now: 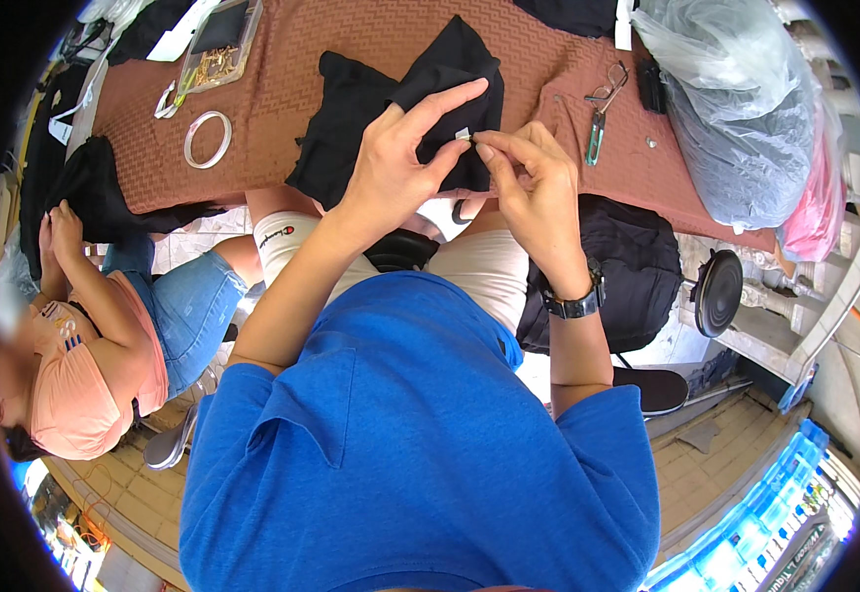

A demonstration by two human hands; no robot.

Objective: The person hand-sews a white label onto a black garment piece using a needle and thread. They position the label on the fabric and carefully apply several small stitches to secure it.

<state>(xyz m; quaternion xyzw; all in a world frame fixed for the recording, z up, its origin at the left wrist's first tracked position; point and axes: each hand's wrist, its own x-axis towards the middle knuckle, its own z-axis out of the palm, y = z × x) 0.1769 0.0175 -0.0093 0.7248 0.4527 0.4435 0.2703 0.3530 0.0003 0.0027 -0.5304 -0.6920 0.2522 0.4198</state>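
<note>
Centrally, left hand [391, 150]: thumb reached white tag [463, 132], forefinger spread.
Right hand [537, 173]: fingertips lay beside tag.
Both grips: could not be told.
Black cloth [359, 94]: lay along worktop [282, 99] near edge.
Clear box [247, 57]: stood toward far left corner.

Wearer: 1 left hand [391, 163], 1 right hand [540, 183], 1 watch [576, 299]. Between fingertips: 1 small white tag [464, 133]. Black cloth [346, 113] there: at least 1 piece, folds hide any more. Table [287, 94] x1, with 1 white ring [192, 143], 1 pair of glasses [603, 96], 1 teal-handled tool [596, 141], 1 clear box [245, 61]; gold bits [216, 67] inside too many to count. Plastic bags at right: 2, 1 clear [736, 109], 1 pink [813, 225]. Co-worker [95, 380]: 1, 2 hands showing.
</note>
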